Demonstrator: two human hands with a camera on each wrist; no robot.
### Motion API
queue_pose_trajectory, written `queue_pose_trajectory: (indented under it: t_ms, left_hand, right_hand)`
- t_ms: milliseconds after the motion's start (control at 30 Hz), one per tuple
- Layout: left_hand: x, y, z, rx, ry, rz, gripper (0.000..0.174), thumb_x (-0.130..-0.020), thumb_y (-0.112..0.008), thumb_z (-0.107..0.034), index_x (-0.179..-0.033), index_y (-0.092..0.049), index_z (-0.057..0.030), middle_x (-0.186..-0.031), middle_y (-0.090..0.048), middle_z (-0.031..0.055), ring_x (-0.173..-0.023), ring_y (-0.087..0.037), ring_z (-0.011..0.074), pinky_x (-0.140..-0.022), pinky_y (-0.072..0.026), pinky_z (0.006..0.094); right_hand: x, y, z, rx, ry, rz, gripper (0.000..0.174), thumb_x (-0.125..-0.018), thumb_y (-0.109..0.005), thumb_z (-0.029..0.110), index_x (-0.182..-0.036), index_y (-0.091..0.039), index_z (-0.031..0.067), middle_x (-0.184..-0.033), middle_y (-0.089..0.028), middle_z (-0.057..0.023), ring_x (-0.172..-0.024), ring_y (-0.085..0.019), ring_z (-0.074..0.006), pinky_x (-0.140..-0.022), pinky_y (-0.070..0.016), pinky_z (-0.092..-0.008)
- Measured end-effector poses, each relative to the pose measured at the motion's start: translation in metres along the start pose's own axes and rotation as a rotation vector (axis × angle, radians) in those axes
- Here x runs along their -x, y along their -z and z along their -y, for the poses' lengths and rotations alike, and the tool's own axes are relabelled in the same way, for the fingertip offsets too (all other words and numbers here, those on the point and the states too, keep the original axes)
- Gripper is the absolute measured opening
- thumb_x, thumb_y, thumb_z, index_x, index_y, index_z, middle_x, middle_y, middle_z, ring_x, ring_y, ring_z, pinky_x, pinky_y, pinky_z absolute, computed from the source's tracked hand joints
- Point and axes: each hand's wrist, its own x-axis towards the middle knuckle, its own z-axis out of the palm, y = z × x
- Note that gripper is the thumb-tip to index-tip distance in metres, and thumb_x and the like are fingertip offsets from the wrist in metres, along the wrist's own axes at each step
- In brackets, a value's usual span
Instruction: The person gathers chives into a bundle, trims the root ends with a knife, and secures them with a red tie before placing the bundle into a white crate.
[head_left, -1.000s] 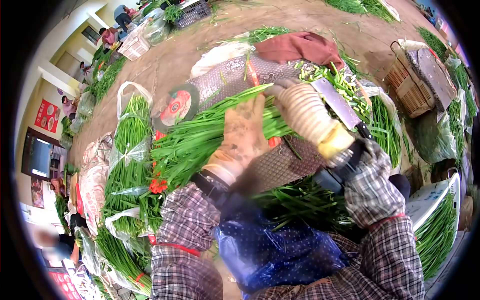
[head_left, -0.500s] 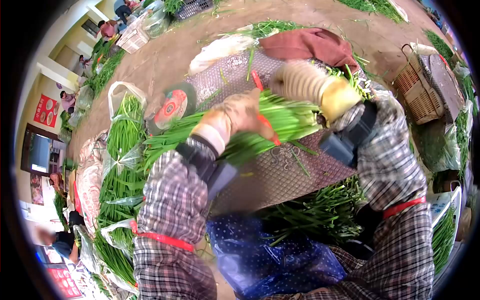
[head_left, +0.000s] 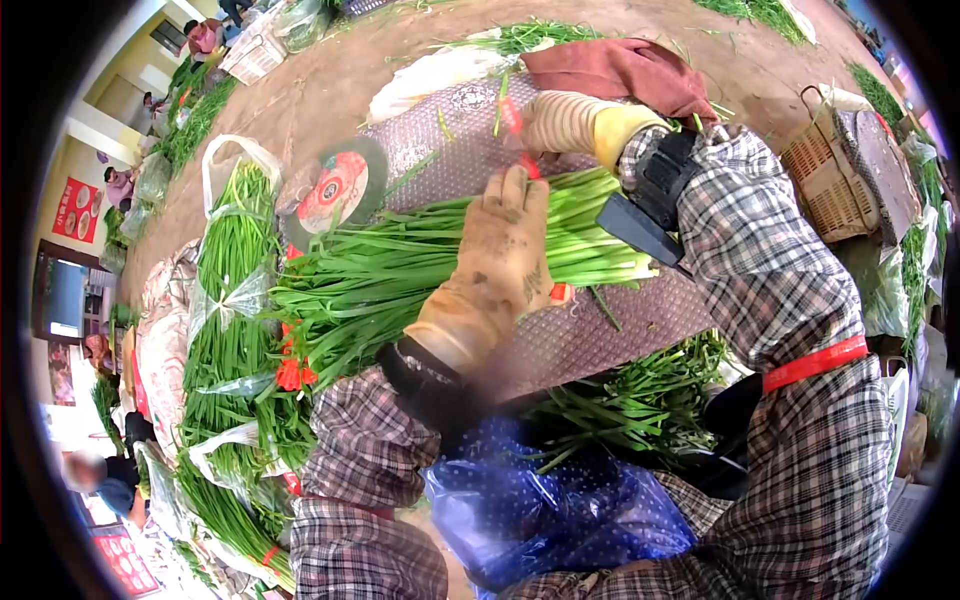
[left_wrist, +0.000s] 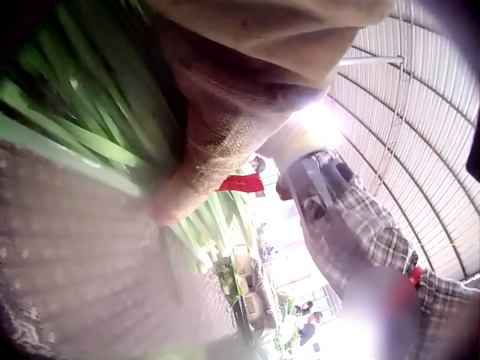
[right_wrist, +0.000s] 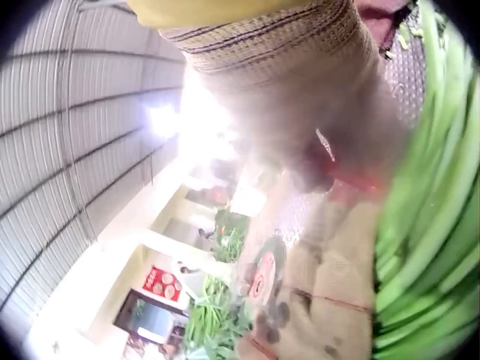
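Observation:
A thick bunch of garlic chives (head_left: 590, 230) lies across a patterned mat (head_left: 630, 310), pale cut ends to the right. My gloved left hand (head_left: 498, 240) grips the bunch near its middle, fingers over the top. In the left wrist view its thumb (left_wrist: 180, 191) comes down on the near side. A red tie strip (head_left: 512, 115) runs under the bunch, its other end showing below the left hand. At the far side, my gloved right hand (head_left: 570, 125) pinches the strip (right_wrist: 356, 181), its fingertips blurred in the right wrist view.
A round disc with a red-and-white label (head_left: 335, 195) lies left of the bunch. Bagged chives (head_left: 235, 260) stand further left. Behind are a maroon cloth (head_left: 620, 75) and white plastic bag (head_left: 430, 85). Loose chives (head_left: 640, 400) lie by my lap; a basket (head_left: 830, 170) stands right.
The right hand has come off the cut-end side and moved to the strip's far end. The left hand now lies over the bunch's middle. The cleaver seen earlier is out of sight.

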Motion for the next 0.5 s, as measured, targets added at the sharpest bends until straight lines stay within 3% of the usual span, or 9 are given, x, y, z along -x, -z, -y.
queue_pose_trajectory:
  t_ms: [67,200,233,300,333,367,400,467,500]
  left_hand:
    - [0.003,-0.008,0.005,-0.035,0.044,-0.018,0.127,-0.054,-0.083,-0.056,-0.145,-0.023,0.0071,-0.146,-0.031,0.0319,-0.138,-0.029,0.0439,-0.114,-0.0265,0.0439]
    - [-0.005,-0.008,0.017,0.134,0.072,0.074,0.135,-0.053,-0.080,-0.065,-0.147,-0.016,0.0076,-0.145,-0.032,0.0337,-0.137,-0.032,0.0430,-0.116,-0.0216,0.0444]
    - [-0.005,-0.006,0.015,0.094,0.078,0.047,0.126,-0.054,-0.080,-0.064,-0.145,-0.028,0.0063,-0.139,-0.043,0.0295,-0.128,-0.046,0.0396,-0.111,-0.0313,0.0441]
    - [-0.011,0.019,0.001,0.029,0.103,0.167,0.116,-0.057,-0.080,-0.062,-0.141,-0.036,0.0044,-0.133,-0.050,0.0257,-0.120,-0.053,0.0371,-0.105,-0.0381,0.0434]
    - [-0.012,0.027,-0.007,-0.039,0.142,0.279,0.106,-0.059,-0.079,-0.061,-0.137,-0.044,0.0025,-0.127,-0.057,0.0218,-0.113,-0.059,0.0347,-0.098,-0.0449,0.0428]
    - [-0.006,0.012,-0.001,-0.095,0.068,0.138,0.086,-0.063,-0.077,-0.058,-0.127,-0.056,-0.0039,-0.115,-0.065,0.0154,-0.101,-0.064,0.0306,-0.087,-0.0516,0.0402]
    - [0.005,-0.001,0.006,-0.001,-0.090,0.025,0.071,-0.069,-0.074,-0.054,-0.121,-0.059,-0.0081,-0.109,-0.067,0.0128,-0.100,-0.064,0.0285,-0.086,-0.0519,0.0385]
    - [0.017,0.037,-0.033,-0.069,0.045,0.290,0.069,-0.067,-0.077,-0.051,-0.118,-0.060,-0.0088,-0.112,-0.065,0.0139,-0.101,-0.064,0.0283,-0.088,-0.0501,0.0379]
    - [0.022,0.050,-0.047,-0.106,0.100,0.418,0.070,-0.065,-0.078,-0.051,-0.119,-0.060,-0.0094,-0.114,-0.064,0.0141,-0.102,-0.063,0.0281,-0.089,-0.0492,0.0377]
  right_hand:
    - [0.011,0.002,0.002,0.059,0.039,-0.092,0.030,-0.088,-0.066,0.031,-0.099,-0.070,0.0031,-0.079,-0.067,-0.0202,-0.074,-0.066,-0.0331,-0.068,-0.0518,-0.0404]
    - [0.068,0.017,0.027,-0.027,-0.010,-0.290,0.028,-0.090,-0.062,0.030,-0.098,-0.069,0.0038,-0.082,-0.066,-0.0217,-0.075,-0.062,-0.0391,-0.070,-0.0510,-0.0442]
    - [0.078,0.011,0.030,-0.017,0.034,-0.331,0.026,-0.089,-0.062,0.028,-0.094,-0.070,0.0043,-0.078,-0.065,-0.0198,-0.072,-0.062,-0.0388,-0.069,-0.0509,-0.0444]
    - [0.108,-0.001,0.039,-0.016,0.047,-0.375,0.024,-0.089,-0.062,0.027,-0.090,-0.070,0.0048,-0.074,-0.064,-0.0179,-0.069,-0.061,-0.0385,-0.067,-0.0507,-0.0445]
    - [0.127,-0.007,0.051,0.005,0.080,-0.443,0.021,-0.086,-0.063,0.027,-0.094,-0.069,0.0074,-0.081,-0.064,-0.0140,-0.078,-0.060,-0.0344,-0.075,-0.0488,-0.0434]
    - [0.146,-0.011,0.063,0.032,0.111,-0.510,0.022,-0.083,-0.064,0.026,-0.098,-0.068,0.0100,-0.089,-0.064,-0.0101,-0.086,-0.060,-0.0303,-0.083,-0.0469,-0.0423]
    - [0.164,-0.017,0.072,0.057,0.144,-0.577,0.026,-0.080,-0.066,0.026,-0.102,-0.067,0.0126,-0.096,-0.064,-0.0062,-0.094,-0.060,-0.0262,-0.092,-0.0450,-0.0412]
    - [0.190,-0.033,0.082,-0.225,0.120,-0.585,0.035,-0.078,-0.061,0.023,-0.112,-0.060,0.0166,-0.113,-0.056,-0.0058,-0.111,-0.049,-0.0263,-0.097,-0.0382,-0.0410]
    - [0.204,-0.040,0.085,-0.211,0.187,-0.742,0.027,-0.079,-0.059,0.023,-0.105,-0.060,0.0161,-0.103,-0.055,-0.0058,-0.101,-0.050,-0.0268,-0.092,-0.0402,-0.0414]
